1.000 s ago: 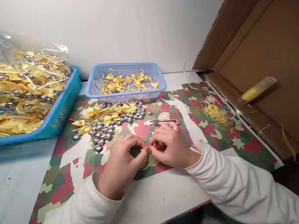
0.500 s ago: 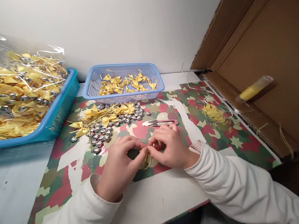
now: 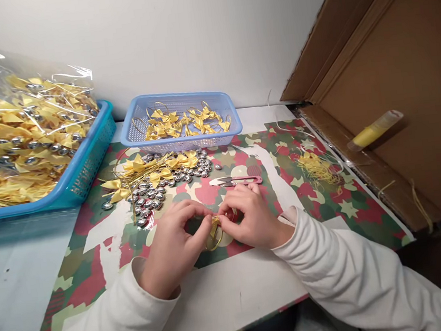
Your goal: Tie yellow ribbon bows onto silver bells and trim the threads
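My left hand (image 3: 179,244) and my right hand (image 3: 250,216) meet fingertip to fingertip over the patterned mat. Between them is a yellow ribbon bow with a looped gold cord (image 3: 214,245), pinched by both hands; the fingers hide most of the bow. Just beyond the right hand lies a pair of pink-handled thread snips (image 3: 240,181). Silver bells (image 3: 150,197) are spread in a pile to the left, with several yellow bows on gold cords (image 3: 141,167) lying across them.
A blue basket (image 3: 182,144) with finished-looking bows stands at the back. At left, a larger blue basket (image 3: 86,173) carries a clear bag (image 3: 36,120) of bows and bells. Yellow thread scraps (image 3: 318,167) lie right, beside a cardboard wall (image 3: 403,59) holding a yellow tube (image 3: 376,131).
The left thumb and fingers have shifted slightly left, so more of the yellow bow and its cord loop shows between the hands. The right hand has barely moved.
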The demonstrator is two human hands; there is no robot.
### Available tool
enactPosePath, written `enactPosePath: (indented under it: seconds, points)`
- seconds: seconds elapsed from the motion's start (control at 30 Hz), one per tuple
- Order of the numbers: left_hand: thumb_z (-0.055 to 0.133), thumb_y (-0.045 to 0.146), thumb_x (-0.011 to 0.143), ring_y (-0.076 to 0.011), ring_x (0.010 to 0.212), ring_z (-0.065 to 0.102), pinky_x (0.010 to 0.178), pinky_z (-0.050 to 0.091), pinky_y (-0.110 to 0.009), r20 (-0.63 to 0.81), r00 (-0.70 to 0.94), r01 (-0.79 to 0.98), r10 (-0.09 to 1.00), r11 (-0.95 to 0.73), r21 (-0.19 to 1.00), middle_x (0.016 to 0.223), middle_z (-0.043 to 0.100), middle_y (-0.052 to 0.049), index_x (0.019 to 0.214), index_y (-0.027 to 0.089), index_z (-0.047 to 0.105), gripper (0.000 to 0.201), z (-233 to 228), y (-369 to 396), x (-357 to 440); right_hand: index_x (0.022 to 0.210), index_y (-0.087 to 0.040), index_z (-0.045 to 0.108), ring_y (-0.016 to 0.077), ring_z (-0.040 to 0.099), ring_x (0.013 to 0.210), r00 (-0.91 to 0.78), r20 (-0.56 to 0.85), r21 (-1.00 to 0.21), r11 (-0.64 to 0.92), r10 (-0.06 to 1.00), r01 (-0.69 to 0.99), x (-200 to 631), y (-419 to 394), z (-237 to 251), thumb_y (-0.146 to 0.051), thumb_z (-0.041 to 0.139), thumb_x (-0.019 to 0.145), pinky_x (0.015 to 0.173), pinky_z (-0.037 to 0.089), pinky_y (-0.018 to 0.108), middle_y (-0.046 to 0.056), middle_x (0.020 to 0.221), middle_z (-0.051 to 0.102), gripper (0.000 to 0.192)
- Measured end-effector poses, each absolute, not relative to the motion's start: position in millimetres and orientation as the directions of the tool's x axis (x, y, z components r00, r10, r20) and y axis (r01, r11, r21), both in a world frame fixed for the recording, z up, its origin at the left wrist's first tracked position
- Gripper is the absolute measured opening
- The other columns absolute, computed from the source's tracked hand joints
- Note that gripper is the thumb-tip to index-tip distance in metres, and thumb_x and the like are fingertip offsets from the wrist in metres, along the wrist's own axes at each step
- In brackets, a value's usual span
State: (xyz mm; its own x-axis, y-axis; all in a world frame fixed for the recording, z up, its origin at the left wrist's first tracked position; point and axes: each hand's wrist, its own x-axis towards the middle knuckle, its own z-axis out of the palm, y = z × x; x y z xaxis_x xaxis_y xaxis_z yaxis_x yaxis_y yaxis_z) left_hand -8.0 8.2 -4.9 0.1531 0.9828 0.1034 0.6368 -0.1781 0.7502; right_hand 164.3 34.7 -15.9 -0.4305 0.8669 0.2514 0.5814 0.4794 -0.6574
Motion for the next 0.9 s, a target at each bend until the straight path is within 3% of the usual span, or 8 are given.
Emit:
enactPosePath:
  seconds: [0.17, 0.3, 0.9]
  points:
    - [0.052, 0.031, 0.081, -0.0211, 0.079, 0.058, 0.073, 0.044, -0.036, 0.200, 0.153, 0.698, 0.968, -0.249, 0.671, 0.079, 0.067, -0.003, 0.068, 0.021, 0.063, 0.020, -2.0, 9.0, -9.0, 0.063, -0.018, 0.059, 0.0127, 0.049, 0.068, -0.429, 0.246, -0.666, 0.473, 0.869, 0.577, 164.1, 34.4, -15.9, -0.018, 0.062, 0.075, 0.077, 0.023, 0.034, -0.005, 0.060, 0.059, 0.012]
    - [0.055, 0.033, 0.079, -0.0219, 0.079, 0.057, 0.073, 0.044, -0.037, 0.191, 0.196, 0.723, 0.962, -0.273, 0.635, 0.080, 0.067, -0.004, 0.071, 0.022, 0.065, 0.017, -1.6, 9.2, -10.5, 0.062, -0.018, 0.059, 0.0121, 0.048, 0.067, -0.430, 0.255, -0.669, 0.479, 0.866, 0.568, 164.2, 34.3, -15.8, -0.017, 0.062, 0.075, 0.076, 0.023, 0.034, -0.005, 0.060, 0.059, 0.013]
    - [0.055, 0.031, 0.084, -0.0170, 0.064, 0.053, 0.061, 0.040, -0.029, 0.196, 0.265, 0.718, 0.944, -0.329, 0.613, 0.070, 0.066, -0.001, 0.072, 0.022, 0.068, 0.019, -5.1, 8.3, -10.0, 0.062, -0.018, 0.056, 0.0124, 0.048, 0.068, -0.437, 0.261, -0.671, 0.487, 0.861, 0.559, 164.1, 33.1, -16.3, -0.019, 0.061, 0.076, 0.076, 0.023, 0.034, -0.005, 0.060, 0.059, 0.015]
